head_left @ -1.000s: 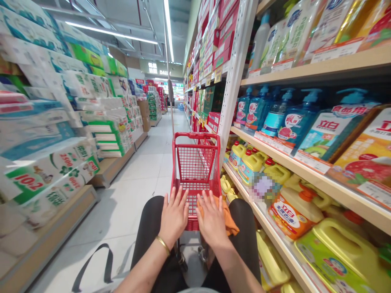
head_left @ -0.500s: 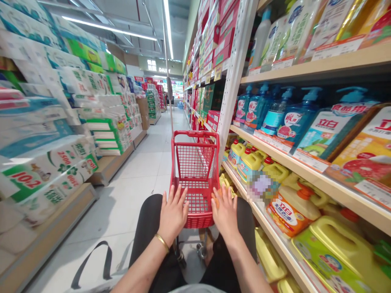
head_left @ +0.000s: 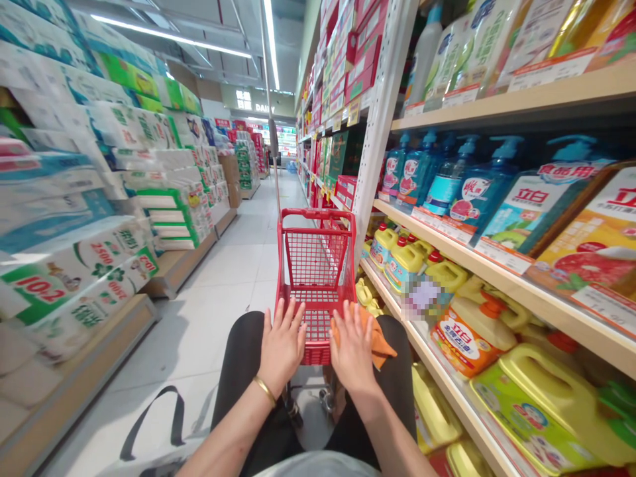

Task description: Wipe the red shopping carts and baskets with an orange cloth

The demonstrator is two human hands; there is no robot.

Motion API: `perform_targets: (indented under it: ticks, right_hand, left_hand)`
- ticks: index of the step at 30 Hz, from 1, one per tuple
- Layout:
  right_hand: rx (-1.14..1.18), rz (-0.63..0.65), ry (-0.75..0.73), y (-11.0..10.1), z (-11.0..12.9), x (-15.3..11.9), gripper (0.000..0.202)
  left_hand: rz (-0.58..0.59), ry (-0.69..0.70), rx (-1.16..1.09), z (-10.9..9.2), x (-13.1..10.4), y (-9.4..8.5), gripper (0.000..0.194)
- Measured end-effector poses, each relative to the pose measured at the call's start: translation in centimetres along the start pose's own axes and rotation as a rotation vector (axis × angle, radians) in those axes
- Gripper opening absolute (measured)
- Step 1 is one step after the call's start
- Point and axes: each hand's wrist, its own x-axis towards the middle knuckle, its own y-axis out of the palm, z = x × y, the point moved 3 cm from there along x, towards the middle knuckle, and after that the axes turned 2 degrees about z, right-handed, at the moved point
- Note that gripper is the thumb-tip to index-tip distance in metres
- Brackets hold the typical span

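Note:
My left hand (head_left: 282, 346) is palm down with fingers stretched apart, near the inner side of my left knee. It holds nothing, and a gold bangle (head_left: 265, 389) circles its wrist. My right hand (head_left: 352, 348) is spread flat in the same way, beside my right knee. An orange cloth (head_left: 381, 346) lies over that knee, partly hidden behind the right hand's fingers. Just beyond both hands stands a small red shopping cart (head_left: 317, 214) between my knees. Its mesh basket shows no goods, and the fingertips overlap its near edge in view; contact cannot be told.
On the right, a shelf (head_left: 447, 237) holds blue pump bottles (head_left: 460, 189) and yellow detergent jugs (head_left: 536, 384). Stacked paper packs (head_left: 89, 285) line the left side. A tiled aisle floor (head_left: 238, 265) runs ahead. A bag with a black strap (head_left: 177, 424) is at lower left.
My right hand has shifted left, off the orange cloth, which now shows much more on the right knee. My left hand stays nearly in place.

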Motion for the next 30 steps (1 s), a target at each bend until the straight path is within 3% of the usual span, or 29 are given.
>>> perform_targets:
  ticks: [2, 4, 8, 10, 12, 17, 19, 23, 25, 30]
  right_hand:
    - [-0.031, -0.053, 0.116, -0.3, -1.5, 0.2, 0.051]
    - [-0.035, -0.056, 0.107, 0.3, -1.0, 0.0, 0.051]
    - [0.016, 0.024, -0.167, 2.0, 3.4, -1.0, 0.057]
    - [0.039, 0.060, -0.235, 1.9, 4.1, -1.2, 0.058]
    - [0.038, 0.069, -0.188, 1.1, 2.9, -0.9, 0.055]
    - [-0.001, -0.054, 0.132, -0.7, -2.2, 0.2, 0.051]
    - [0.015, -0.037, 0.085, -0.3, -1.7, 0.0, 0.053]
    - [0.047, 0.084, -0.169, 0.6, 0.8, -0.9, 0.056]
    - [0.045, 0.096, -0.174, 0.3, 0.3, -0.6, 0.054]
    - [0.022, 0.008, 0.169, -0.9, -3.8, 1.2, 0.052]
  left_hand:
    - [-0.008, -0.012, -0.012, -0.1, 0.1, -0.1, 0.052]
    - [-0.010, -0.022, -0.015, -0.1, 0.1, 0.0, 0.052]
    - [-0.005, -0.013, -0.008, 0.2, 0.0, 0.2, 0.052]
    - [-0.003, -0.002, -0.007, 0.3, 0.0, 0.3, 0.052]
    - [0.000, -0.005, -0.007, 0.3, 0.0, 0.3, 0.053]
    - [-0.011, -0.025, -0.039, 0.0, 0.2, 0.3, 0.054]
    - [-0.013, -0.028, -0.046, 0.0, 0.2, 0.2, 0.054]
    - [0.004, -0.035, -0.026, 0.1, 0.2, 0.1, 0.053]
    - [0.014, -0.034, -0.013, 0.1, 0.2, 0.1, 0.052]
    - [0.016, -0.025, 0.007, 0.1, 0.3, 0.2, 0.052]
